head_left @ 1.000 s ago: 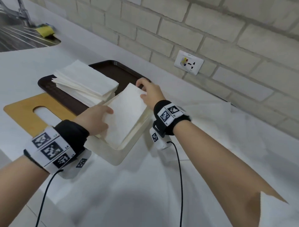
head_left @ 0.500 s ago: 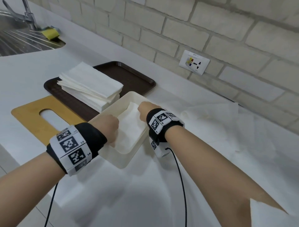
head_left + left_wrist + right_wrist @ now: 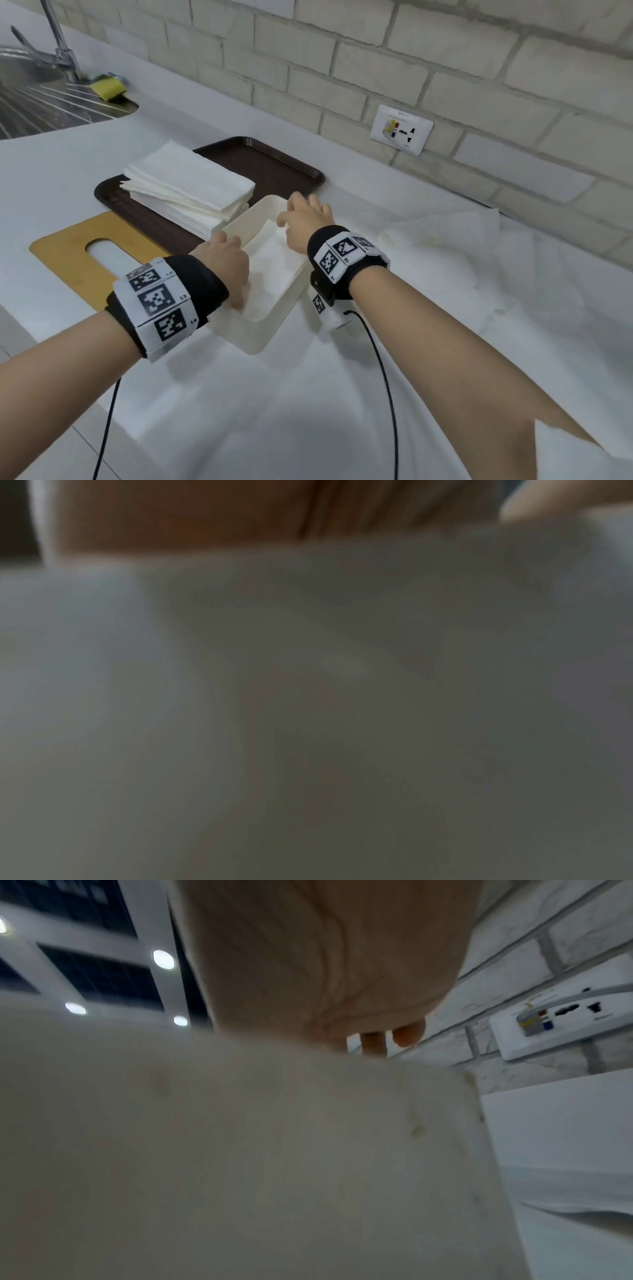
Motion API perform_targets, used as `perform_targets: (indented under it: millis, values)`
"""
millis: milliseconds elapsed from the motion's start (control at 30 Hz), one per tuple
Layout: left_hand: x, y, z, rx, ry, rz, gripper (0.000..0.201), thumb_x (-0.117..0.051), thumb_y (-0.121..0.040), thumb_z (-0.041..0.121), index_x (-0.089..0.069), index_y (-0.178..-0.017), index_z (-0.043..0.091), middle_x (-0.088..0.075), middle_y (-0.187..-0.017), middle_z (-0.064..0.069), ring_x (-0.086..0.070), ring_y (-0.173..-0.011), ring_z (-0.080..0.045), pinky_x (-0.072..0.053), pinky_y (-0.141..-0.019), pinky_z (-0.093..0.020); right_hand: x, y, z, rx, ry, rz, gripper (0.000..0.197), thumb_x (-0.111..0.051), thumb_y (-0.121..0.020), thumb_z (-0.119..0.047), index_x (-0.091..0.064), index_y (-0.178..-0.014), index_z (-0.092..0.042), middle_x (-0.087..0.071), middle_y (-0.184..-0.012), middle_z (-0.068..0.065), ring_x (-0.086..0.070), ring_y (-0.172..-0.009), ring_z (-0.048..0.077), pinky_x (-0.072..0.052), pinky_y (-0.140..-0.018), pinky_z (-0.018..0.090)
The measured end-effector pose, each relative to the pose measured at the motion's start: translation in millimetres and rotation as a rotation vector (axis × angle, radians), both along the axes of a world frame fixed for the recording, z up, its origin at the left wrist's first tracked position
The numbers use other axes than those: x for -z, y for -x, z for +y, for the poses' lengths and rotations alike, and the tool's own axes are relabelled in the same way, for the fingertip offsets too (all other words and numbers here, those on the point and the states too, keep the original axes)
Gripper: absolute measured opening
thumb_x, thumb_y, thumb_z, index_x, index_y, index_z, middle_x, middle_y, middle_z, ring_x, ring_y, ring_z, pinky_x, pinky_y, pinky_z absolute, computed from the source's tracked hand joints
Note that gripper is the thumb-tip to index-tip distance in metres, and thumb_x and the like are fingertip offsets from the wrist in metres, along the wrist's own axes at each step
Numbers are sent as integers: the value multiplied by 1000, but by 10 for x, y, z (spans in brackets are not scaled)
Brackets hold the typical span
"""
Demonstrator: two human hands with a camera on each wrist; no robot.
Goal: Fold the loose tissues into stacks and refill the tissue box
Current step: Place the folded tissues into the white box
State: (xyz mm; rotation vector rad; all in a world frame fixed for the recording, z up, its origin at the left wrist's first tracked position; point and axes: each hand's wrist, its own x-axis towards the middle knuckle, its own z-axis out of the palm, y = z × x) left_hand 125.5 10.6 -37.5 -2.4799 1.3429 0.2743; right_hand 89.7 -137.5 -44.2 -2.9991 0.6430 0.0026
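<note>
The tissue box — a cream, open-topped rectangular tub with rounded corners — is set on the white counter with its long axis running from the near left toward the far right, its far end just beside the brown tray. A folded stack of white tissues is seen lying flat inside it, aligned with the same axis. The left hand is lowered into the near end of the box, its fingers turned down onto the tissues and hidden from above, so whether they press or pinch cannot be told; the left wrist view is too blurred to help. The right hand is held over the far end, fingers loosely extended above the tissues and the far rim — nothing is grasped. A taller stack of folded tissues is rested on the tray, the wooden lid with its oval slot lies left of the box, and loose tissue sheets are spread to the right.
</note>
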Motion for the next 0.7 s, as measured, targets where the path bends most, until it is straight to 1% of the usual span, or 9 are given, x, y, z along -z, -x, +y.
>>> perform_targets:
  millis: [33,100,200,267,367,433,533,633,700]
  values:
    - [-50,16,-3,-34,53,75,39,-61,-84,40,-58,-121,26,-42,-111,1,-37,-114,-19,-35,-90,-25,-82,86,-9,-4,1,-34,32,-44,-88,-7,-59,-113,-21,-37,-123,2,-33,-112,25,-27,-89,30]
    - [-174,67,2,-96,225,208,34,-59,-87,39,-59,-118,25,-41,-101,5,-42,-101,-14,-39,-91,-27,-210,324,-52,2,-27,-106,30,-45,-91,-11,-56,-116,-22,-39,-125,2,-33,-116,23,-25,-92,30]
    - [-351,258,9,-126,539,331,20,-57,-88,37,-63,-104,26,-54,-91,9,-51,-80,-10,-42,-79,-27,-319,819,-131,64,-89,-141,26,-45,-93,-19,-55,-117,-20,-42,-126,3,-34,-119,23,-25,-97,32]
    - [-425,486,-21,-76,723,368,10,-56,-87,33,-64,-90,27,-57,-83,11,-51,-68,-5,-43,-71,-28,-305,1200,-205,127,-124,-111,24,-46,-94,-23,-55,-115,-20,-46,-124,2,-35,-119,22,-26,-98,33]
    - [-442,898,-172,10,883,429,8,-58,-85,30,-64,-80,28,-58,-74,12,-53,-62,-5,-46,-66,-28,-180,1778,-337,252,-132,18,24,-47,-93,-27,-55,-115,-21,-49,-122,1,-38,-118,22,-28,-98,34]
    - [-386,1151,-335,52,903,490,8,-58,-84,31,-62,-77,31,-58,-71,13,-53,-61,-4,-45,-64,-27,-75,2127,-433,342,-121,159,25,-49,-92,-27,-54,-116,-20,-49,-122,2,-40,-117,23,-30,-96,33]
    - [-238,1479,-620,129,823,544,3,-57,-85,32,-59,-83,32,-58,-77,13,-53,-65,-6,-45,-65,-26,52,2583,-559,489,-97,352,33,-52,-89,-25,-49,-120,-16,-46,-125,5,-41,-117,26,-33,-95,33]
    - [-63,1758,-903,198,718,586,5,-57,-86,34,-58,-90,31,-57,-84,12,-54,-73,-12,-48,-75,-30,137,2943,-639,624,-116,446,48,-60,-86,-31,-42,-127,-13,-42,-129,7,-43,-118,28,-36,-95,33]
    - [20,1925,-1065,229,641,589,12,-56,-87,34,-59,-96,28,-57,-90,12,-54,-76,-13,-47,-77,-30,188,3119,-670,674,-187,459,56,-62,-84,-35,-38,-130,-14,-40,-131,7,-45,-119,29,-38,-95,35]
